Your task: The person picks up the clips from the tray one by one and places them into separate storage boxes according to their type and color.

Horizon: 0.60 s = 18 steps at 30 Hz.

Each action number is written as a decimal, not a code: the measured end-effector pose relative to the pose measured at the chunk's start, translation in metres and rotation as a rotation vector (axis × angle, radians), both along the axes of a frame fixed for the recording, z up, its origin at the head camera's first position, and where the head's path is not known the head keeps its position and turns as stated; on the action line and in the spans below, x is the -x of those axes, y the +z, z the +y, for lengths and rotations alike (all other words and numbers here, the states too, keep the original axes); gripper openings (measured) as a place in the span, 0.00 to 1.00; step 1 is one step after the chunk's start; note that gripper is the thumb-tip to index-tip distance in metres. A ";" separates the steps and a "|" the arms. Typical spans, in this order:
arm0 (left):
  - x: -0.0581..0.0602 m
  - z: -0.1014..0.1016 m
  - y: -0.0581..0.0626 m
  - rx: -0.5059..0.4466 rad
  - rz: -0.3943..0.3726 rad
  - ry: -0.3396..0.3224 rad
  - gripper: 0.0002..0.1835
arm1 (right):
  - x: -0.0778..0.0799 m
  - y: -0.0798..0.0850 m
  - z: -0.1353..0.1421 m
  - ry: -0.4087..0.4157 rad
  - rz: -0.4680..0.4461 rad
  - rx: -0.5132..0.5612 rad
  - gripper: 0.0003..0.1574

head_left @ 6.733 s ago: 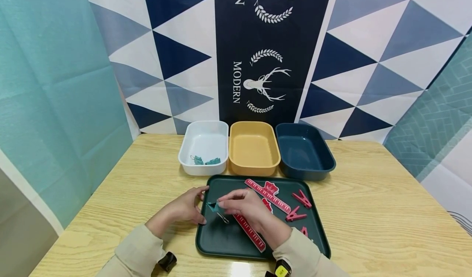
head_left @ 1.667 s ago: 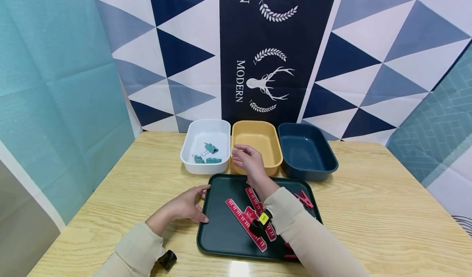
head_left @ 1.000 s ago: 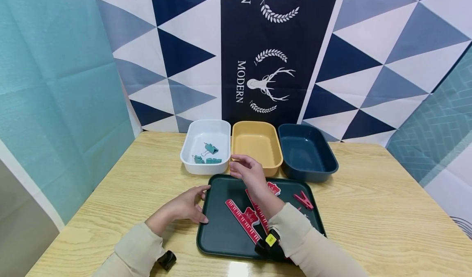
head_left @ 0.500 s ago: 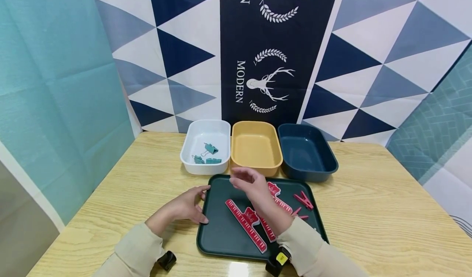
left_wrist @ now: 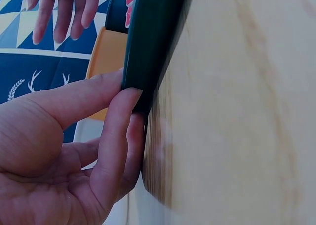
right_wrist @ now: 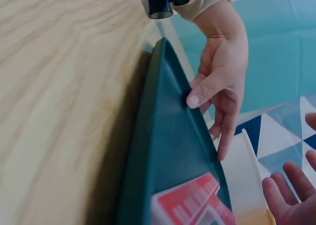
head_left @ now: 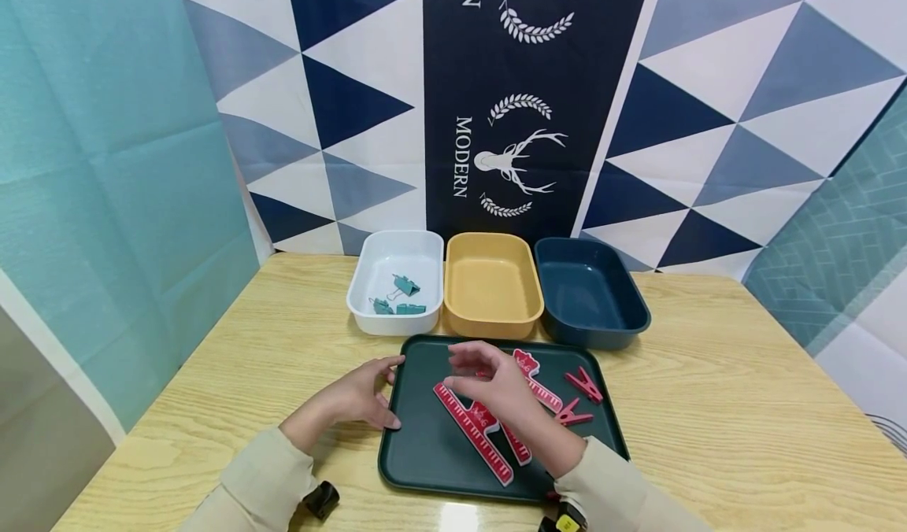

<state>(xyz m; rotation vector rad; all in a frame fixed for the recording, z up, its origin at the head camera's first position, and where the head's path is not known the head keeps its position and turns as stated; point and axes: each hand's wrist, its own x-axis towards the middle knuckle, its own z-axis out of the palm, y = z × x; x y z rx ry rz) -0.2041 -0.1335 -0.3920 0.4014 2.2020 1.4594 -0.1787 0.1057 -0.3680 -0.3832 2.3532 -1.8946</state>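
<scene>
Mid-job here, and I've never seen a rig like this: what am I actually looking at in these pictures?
There is no robot here, only a person working bare-handed. The wide picture comes from a camera worn on the head; the two closer, tilted ones come from cameras on the wrists. On the wooden table sits a dark green tray with red piano-key clips and red pegs on it. Behind it stand a white bin holding teal binder clips, a yellow bin and a dark blue bin. The left hand holds the tray by its left edge. The right hand is over the tray, fingers loosely bent, holding nothing.
</scene>
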 end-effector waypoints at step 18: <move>0.000 -0.001 0.000 0.019 0.011 0.012 0.53 | -0.004 -0.008 0.038 0.427 0.110 -0.405 0.48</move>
